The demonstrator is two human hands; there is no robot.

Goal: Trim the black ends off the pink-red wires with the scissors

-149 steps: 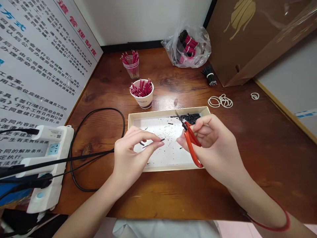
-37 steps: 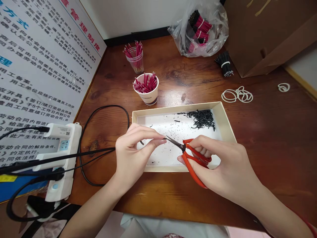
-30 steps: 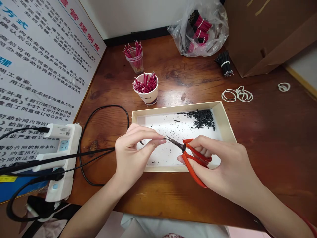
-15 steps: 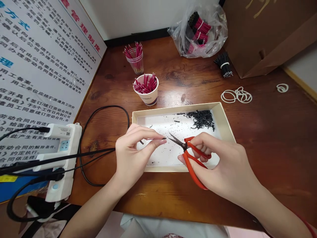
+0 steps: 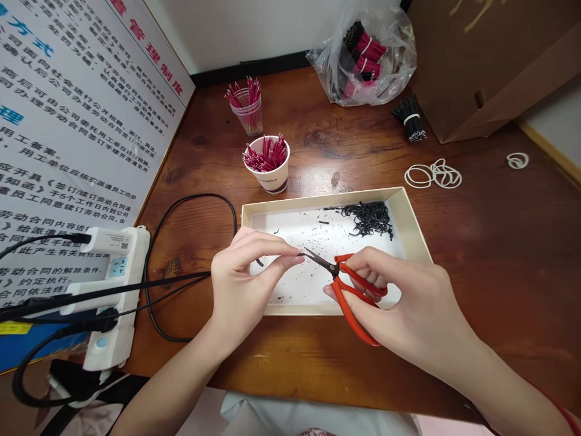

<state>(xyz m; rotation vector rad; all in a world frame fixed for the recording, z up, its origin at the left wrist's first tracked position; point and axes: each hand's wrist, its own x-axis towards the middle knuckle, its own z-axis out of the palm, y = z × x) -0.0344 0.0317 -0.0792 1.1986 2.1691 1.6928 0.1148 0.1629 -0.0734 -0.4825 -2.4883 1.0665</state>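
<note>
The left hand (image 5: 245, 275) is pinched, thumb against forefinger, on a short wire piece (image 5: 299, 253). Only the piece's tip shows past the fingertips. The right hand (image 5: 408, 306) is wrapped around the red handles of a pair of snips (image 5: 354, 300) and squeezes them. The dark blades look closed, or nearly so, but the frame is too small to be sure.

The wire piece lies roughly parallel to the worktop's front edge, with its free end pointing right. The snips come at it from the right, their blades angled left and slightly toward the back edge, and the blade tips meet the free end just beside the left fingertips. The left hand is the nearer one, since it holds the piece. Both hands are over the front half of a shallow cream tray (image 5: 411, 221), which sits mid-worktop near the front edge. A heap of black offcuts (image 5: 370, 219) fills the tray's back right corner.

Behind the tray stands a paper cup (image 5: 271, 175) of red wires. Its print is too small to read. A white board (image 5: 68, 127) leans along the left edge. Its red heading reads "管理制度", and the black lines below it include "劳动合同". A power strip (image 5: 115, 290) lies at the front left corner, with no legible label.
</note>
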